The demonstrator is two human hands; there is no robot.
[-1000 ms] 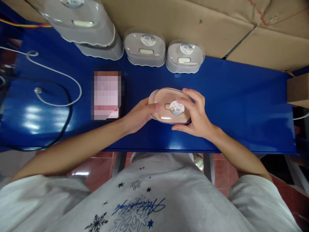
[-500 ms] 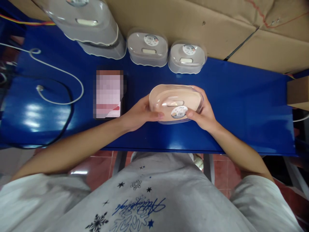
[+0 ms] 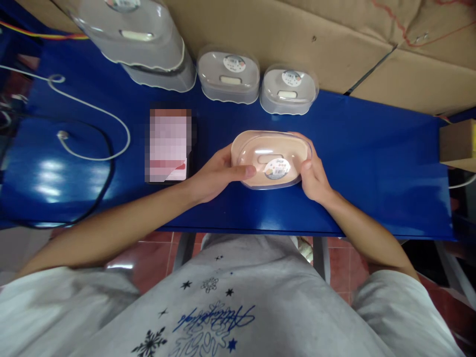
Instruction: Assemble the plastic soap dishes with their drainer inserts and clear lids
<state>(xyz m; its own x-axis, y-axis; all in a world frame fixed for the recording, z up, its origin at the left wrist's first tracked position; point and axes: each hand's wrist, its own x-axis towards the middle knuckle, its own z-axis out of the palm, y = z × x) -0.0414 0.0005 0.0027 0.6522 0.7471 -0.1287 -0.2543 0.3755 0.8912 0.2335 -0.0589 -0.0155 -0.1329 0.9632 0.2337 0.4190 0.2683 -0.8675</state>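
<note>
A beige oval plastic container (image 3: 256, 148) with a clear domed lid is held between my two hands above the blue table. A round printed label sticks to the lid, below its small oblong handle. My left hand (image 3: 223, 171) grips the left end, thumb lying over the lid and fingers hidden behind. Around the right end closes my right hand (image 3: 314, 171), its thumb pressed against the lid's edge and the fingertips partly visible at the far side.
Two grey lidded containers (image 3: 228, 79) (image 3: 289, 91) stand at the back beside a larger stacked pair (image 3: 148, 49). A dark-edged device with a blurred screen (image 3: 169, 146) lies left of my hands. Cables (image 3: 92, 106) curl at far left; cardboard (image 3: 334, 44) lines the back.
The container has turned slightly in my hands. My right thumb has slid from beside the label to the right edge of the lid.
</note>
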